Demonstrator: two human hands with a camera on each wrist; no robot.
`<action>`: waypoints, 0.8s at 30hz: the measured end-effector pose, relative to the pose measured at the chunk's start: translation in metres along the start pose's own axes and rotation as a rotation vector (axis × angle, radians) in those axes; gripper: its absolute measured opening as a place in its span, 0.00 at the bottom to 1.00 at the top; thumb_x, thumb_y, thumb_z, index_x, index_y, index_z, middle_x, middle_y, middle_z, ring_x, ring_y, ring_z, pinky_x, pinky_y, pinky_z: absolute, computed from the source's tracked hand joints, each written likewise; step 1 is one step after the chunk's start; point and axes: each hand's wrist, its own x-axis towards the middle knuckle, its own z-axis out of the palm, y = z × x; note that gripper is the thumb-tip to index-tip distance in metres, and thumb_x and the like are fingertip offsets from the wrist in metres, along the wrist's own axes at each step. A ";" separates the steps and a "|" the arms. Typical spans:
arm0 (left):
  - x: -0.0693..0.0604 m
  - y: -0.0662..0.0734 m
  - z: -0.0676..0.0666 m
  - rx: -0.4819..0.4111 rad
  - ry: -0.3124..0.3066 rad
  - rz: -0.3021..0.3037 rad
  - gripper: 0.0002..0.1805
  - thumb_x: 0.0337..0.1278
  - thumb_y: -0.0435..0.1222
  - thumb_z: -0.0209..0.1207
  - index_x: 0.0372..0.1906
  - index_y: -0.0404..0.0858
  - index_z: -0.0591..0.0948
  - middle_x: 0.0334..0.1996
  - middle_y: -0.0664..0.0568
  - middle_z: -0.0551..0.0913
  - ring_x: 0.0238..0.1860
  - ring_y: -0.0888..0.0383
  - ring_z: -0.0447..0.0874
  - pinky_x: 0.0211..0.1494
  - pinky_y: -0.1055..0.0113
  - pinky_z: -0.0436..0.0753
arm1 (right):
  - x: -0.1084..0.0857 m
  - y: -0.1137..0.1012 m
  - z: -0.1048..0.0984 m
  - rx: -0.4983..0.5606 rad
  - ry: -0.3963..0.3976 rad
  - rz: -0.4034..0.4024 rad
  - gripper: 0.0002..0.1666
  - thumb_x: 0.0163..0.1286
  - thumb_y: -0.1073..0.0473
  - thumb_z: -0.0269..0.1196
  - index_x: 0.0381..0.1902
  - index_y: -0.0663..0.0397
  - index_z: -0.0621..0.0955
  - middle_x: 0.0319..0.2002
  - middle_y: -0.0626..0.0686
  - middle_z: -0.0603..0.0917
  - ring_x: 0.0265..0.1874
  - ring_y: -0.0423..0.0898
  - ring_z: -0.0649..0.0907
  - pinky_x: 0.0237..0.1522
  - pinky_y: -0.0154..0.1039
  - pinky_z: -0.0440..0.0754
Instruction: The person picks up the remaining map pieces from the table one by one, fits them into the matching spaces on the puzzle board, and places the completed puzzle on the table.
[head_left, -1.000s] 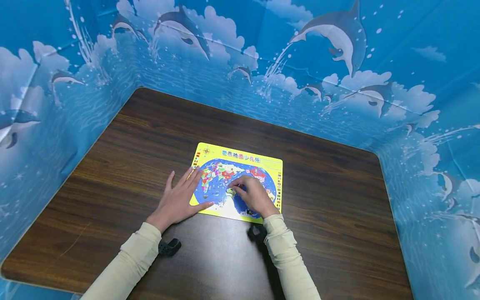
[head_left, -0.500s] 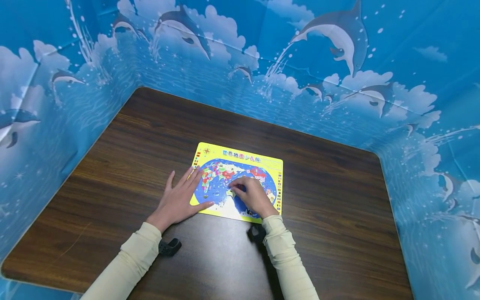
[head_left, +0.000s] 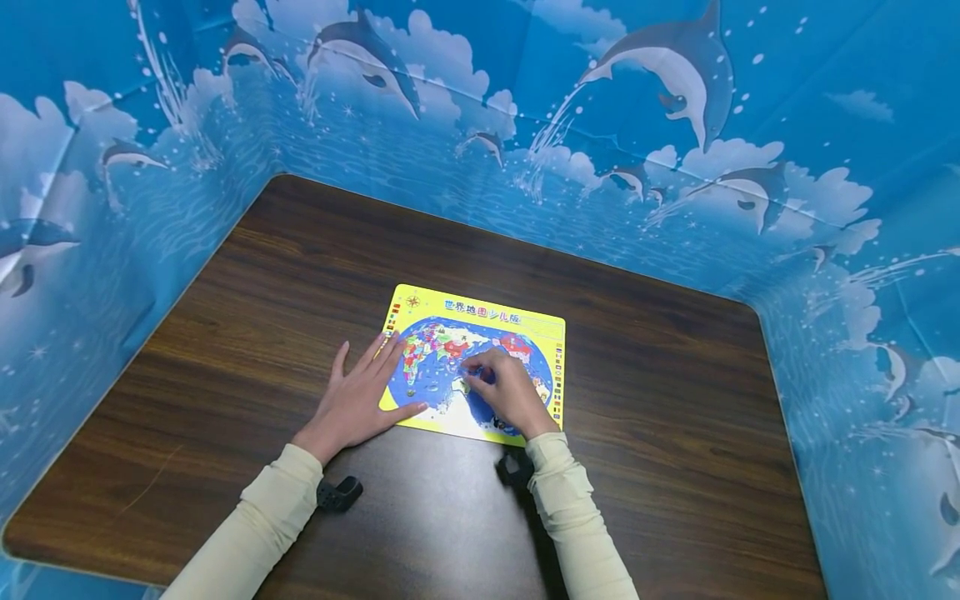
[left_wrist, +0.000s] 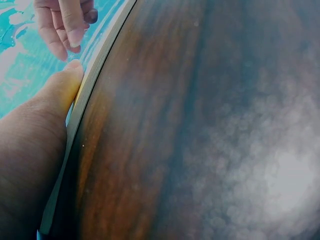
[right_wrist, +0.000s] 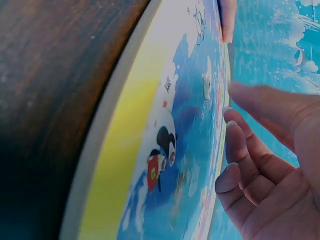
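A yellow-bordered world map board (head_left: 542, 327) lies flat on the dark wooden table, its printed title along the far edge. My left hand (head_left: 358, 404) rests on the board's left side with fingers spread and straight. Over the map's middle, my right hand (head_left: 510, 390) hovers with loosely bent fingers. Just below its fingertips is the pale, Australia-shaped patch (head_left: 460, 387). In the right wrist view, thumb (right_wrist: 255, 97) and fingers (right_wrist: 240, 145) stand apart, and I see nothing between them. A panda picture (right_wrist: 167, 137) shows on the map's near part.
The brown wood-grain table (head_left: 660, 400) extends around the board. A blue curtain with dolphins (head_left: 480, 100) hangs behind and at both sides. Dark wrist-worn devices (head_left: 340, 495) show at both wrists.
My right fingertips have shifted slightly right, off the Australia-shaped patch. That patch looked greener a second ago and looks paler now. My left hand has stayed put.
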 end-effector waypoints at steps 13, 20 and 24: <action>0.005 0.003 -0.005 0.002 -0.001 0.012 0.60 0.59 0.73 0.53 0.84 0.41 0.49 0.84 0.47 0.47 0.84 0.47 0.37 0.78 0.35 0.28 | 0.000 0.002 -0.001 -0.042 0.005 -0.026 0.13 0.66 0.60 0.74 0.47 0.56 0.90 0.42 0.52 0.87 0.34 0.44 0.80 0.38 0.37 0.81; 0.004 0.003 -0.002 -0.002 0.015 0.017 0.59 0.59 0.72 0.55 0.84 0.41 0.51 0.84 0.47 0.48 0.84 0.46 0.39 0.78 0.33 0.30 | -0.003 0.004 0.002 -0.038 0.037 -0.015 0.11 0.69 0.57 0.73 0.47 0.55 0.90 0.40 0.49 0.86 0.34 0.42 0.79 0.37 0.36 0.80; -0.001 0.001 0.000 0.002 0.020 0.010 0.60 0.58 0.72 0.55 0.84 0.41 0.51 0.84 0.46 0.49 0.84 0.45 0.40 0.78 0.33 0.31 | -0.010 0.005 0.005 0.008 0.072 0.002 0.11 0.73 0.55 0.69 0.49 0.54 0.89 0.42 0.49 0.86 0.34 0.42 0.79 0.35 0.35 0.79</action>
